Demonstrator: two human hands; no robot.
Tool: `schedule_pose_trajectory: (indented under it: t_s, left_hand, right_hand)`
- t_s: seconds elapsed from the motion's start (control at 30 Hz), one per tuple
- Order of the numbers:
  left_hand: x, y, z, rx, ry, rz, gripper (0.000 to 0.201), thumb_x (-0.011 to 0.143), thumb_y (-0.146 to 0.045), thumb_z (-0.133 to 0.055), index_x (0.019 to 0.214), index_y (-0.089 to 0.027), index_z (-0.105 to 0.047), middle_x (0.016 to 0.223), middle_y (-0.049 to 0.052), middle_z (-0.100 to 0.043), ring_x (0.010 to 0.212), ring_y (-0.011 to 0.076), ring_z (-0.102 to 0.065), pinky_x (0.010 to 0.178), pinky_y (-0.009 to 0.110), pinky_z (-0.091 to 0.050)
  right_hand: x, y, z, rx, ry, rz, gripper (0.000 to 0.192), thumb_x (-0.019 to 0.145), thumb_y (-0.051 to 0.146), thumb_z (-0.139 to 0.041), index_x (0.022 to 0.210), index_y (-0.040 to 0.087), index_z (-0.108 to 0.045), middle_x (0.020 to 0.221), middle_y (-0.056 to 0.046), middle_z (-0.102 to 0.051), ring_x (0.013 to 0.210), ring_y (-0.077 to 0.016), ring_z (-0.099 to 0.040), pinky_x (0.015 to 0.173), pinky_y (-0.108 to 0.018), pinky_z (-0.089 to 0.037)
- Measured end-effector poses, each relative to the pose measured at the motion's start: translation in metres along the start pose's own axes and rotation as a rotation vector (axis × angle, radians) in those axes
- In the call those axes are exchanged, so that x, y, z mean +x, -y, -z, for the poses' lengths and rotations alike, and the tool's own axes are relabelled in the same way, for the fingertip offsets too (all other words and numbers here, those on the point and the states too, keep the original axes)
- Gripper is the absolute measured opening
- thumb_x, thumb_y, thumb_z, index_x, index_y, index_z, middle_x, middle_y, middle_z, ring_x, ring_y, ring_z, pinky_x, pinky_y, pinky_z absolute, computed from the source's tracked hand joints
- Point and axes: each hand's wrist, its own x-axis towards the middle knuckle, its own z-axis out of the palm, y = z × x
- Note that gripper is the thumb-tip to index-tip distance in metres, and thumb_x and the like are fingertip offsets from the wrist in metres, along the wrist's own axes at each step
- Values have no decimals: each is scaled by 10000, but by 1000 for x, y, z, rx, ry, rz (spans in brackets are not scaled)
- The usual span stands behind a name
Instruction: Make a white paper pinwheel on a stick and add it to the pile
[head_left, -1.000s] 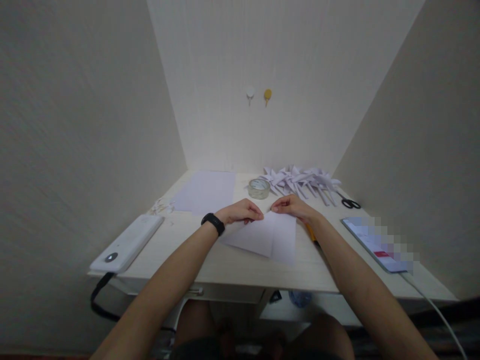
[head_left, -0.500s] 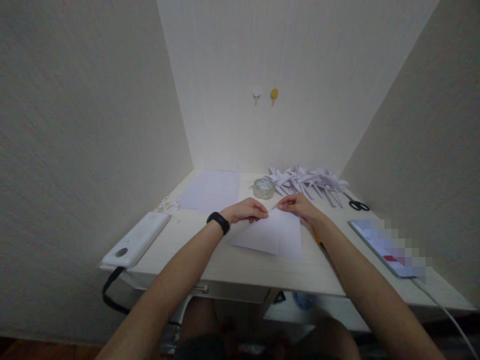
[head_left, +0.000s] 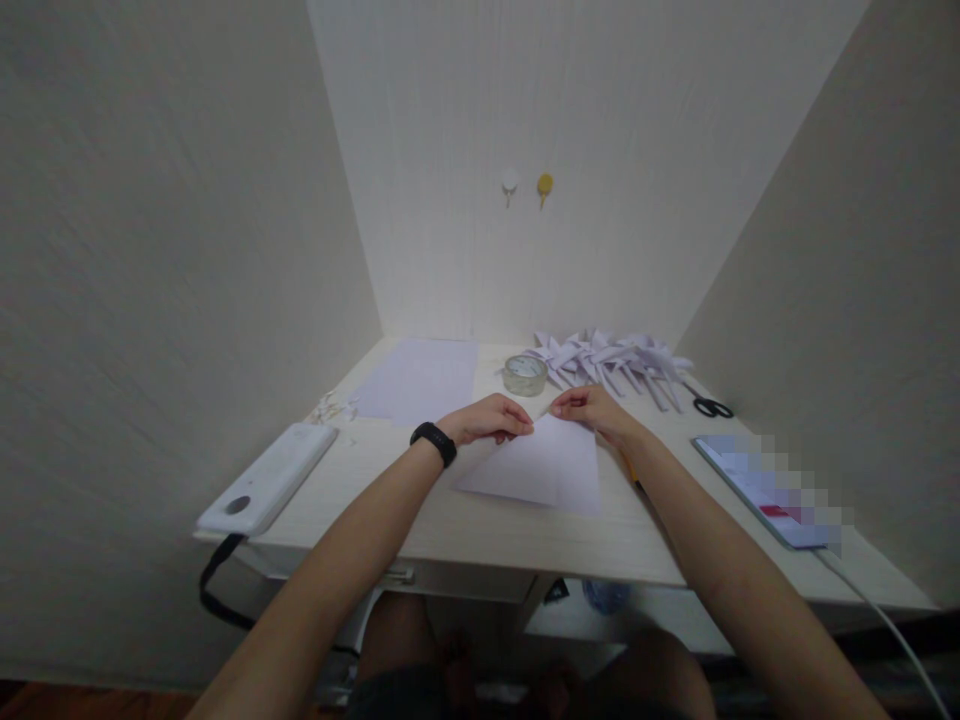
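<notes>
A white sheet of paper [head_left: 517, 474], partly folded over on itself, lies on the white desk in front of me. My left hand [head_left: 496, 418], with a black band on its wrist, pinches the sheet's far edge from the left. Close by on the right, my right hand [head_left: 589, 408] grips the same edge between thumb and fingers. Only a small gap separates the two sets of fingertips. Just beyond them stands a roll of clear tape [head_left: 525, 376]. Part of a yellow-and-black tool [head_left: 628, 468] shows beside my right forearm, which hides the rest.
Folded paper pinwheels [head_left: 607, 360] are heaped at the back right, near black-handled scissors [head_left: 712, 407]. Flat paper sheets [head_left: 424, 380] lie back left beside paper scraps [head_left: 334, 407]. A white device [head_left: 270, 480] sits at the left edge, a cabled tablet [head_left: 765, 495] at the right.
The whole view has shifted slightly. Both hands keep their hold on the folded sheet, with hardly any visible movement.
</notes>
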Motion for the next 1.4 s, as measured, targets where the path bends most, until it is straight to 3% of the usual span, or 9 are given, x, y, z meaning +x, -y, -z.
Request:
schedule_pose_trajectory:
  t_s: [0.77, 1.4]
  left_hand:
    - [-3, -9, -6, 26, -66, -16, 323, 673, -423, -777, 758, -118, -711, 538, -31, -517, 460, 64, -401, 449, 211, -288]
    - [-2, -5, -5, 27, -46, -29, 317, 678, -413, -773, 756, -111, -711, 530, -30, -509, 450, 62, -389, 443, 212, -267]
  right_hand:
    - [2, -3, -9, 8, -31, 57, 419, 500, 477, -867, 729, 147, -749, 683, -65, -720, 565, -134, -559, 522, -268, -390]
    - [2, -2, -10, 64, -28, 16, 376, 471, 404, -887, 708, 146, -748, 661, -51, -717, 581, -134, -574, 568, -277, -420]
